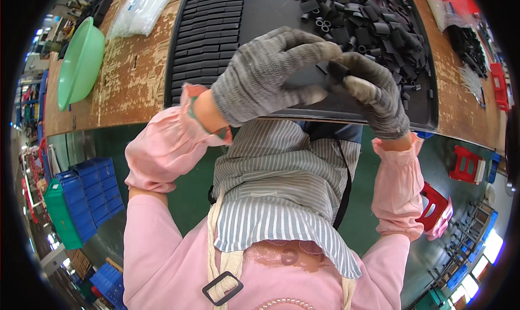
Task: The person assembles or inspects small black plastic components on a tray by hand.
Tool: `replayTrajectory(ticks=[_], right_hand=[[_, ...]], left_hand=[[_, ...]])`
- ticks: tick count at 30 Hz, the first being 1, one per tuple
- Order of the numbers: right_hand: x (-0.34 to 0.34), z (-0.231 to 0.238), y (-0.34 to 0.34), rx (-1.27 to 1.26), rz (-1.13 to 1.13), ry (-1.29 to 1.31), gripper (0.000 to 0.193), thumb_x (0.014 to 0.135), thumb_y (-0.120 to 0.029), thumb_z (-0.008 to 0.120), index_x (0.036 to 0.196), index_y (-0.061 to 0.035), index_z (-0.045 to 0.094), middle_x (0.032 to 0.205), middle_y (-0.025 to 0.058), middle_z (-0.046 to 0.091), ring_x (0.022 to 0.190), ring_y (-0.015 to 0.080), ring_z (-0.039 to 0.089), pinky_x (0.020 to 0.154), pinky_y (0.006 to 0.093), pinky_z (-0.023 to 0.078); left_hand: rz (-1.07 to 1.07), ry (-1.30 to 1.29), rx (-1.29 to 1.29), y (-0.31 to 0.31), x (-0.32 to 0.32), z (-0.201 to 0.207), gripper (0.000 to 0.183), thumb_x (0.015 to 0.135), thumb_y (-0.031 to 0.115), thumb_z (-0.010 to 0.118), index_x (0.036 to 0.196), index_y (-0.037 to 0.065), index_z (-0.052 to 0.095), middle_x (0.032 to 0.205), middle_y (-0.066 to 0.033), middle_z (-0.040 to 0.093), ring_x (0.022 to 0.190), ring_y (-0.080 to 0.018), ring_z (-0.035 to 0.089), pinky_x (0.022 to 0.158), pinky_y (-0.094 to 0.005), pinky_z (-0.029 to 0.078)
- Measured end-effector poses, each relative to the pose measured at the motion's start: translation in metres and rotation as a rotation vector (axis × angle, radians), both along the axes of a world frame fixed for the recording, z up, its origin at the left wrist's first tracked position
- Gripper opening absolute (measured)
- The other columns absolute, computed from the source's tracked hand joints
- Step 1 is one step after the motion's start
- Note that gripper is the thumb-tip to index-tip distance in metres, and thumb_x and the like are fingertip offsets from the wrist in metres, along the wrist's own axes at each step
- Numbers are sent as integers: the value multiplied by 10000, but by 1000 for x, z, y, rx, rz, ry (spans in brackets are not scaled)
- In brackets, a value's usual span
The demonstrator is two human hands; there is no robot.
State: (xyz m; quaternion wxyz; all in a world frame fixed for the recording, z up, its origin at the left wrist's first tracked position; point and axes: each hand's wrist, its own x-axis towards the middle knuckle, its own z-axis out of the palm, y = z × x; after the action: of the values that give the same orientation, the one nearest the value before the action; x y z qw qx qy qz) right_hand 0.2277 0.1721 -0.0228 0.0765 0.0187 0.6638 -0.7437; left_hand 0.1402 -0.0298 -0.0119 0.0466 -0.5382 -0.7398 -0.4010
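Closest to us is our own pink top under a grey-and-white striped fabric apron, and past that we're working over a shallow black rectangular tray on a worn, scuffed wooden surface. Our grey-knit-gloved right hand has thumb and fingers closed on a short black tube piece, held over the tray's middle, on the side nearer us. Our left hand, gloved the same, makes a loose C, thumb well apart from the fingers, its fingertips right by the right hand's; it's a bit blurry there, but we can't make out anything in its grip. Looks to us like a sort-and-line-up step: loose black tubes heaped on the right, tidy rows of black tubes on the left. If we've read that right, the next move calls for squaring the piece up to match and getting it across without bumping the lined-up ones. Room-wise, the bare strip between heap and rows is the comfy bit, though our left hand covers some of it. Watch the tray's raised near rim, close to the surface's front edge; coming in low could snag. The light green plastic basin sits well clear, far left.
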Motion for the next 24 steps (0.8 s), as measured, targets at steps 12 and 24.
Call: replayTrajectory(ticks=[12,24], right_hand=[[-4,2,52,1290,39,353,270,740,-136,669,995,-64,620,964,98,584,853,270,585,758,354,483],[-19,1,31,638,-255,142,214,789,-164,662,965,-51,615,865,32,627,839,120,594,733,258,483]], left_hand=[[83,-69,-22,23,-54,-38,247,750,85,677,996,81,654,827,-66,632,737,-183,619,677,-259,499],[71,-490,-38,22,-43,-36,279,751,74,705,1020,47,639,887,-57,673,797,-93,623,746,-233,509]])
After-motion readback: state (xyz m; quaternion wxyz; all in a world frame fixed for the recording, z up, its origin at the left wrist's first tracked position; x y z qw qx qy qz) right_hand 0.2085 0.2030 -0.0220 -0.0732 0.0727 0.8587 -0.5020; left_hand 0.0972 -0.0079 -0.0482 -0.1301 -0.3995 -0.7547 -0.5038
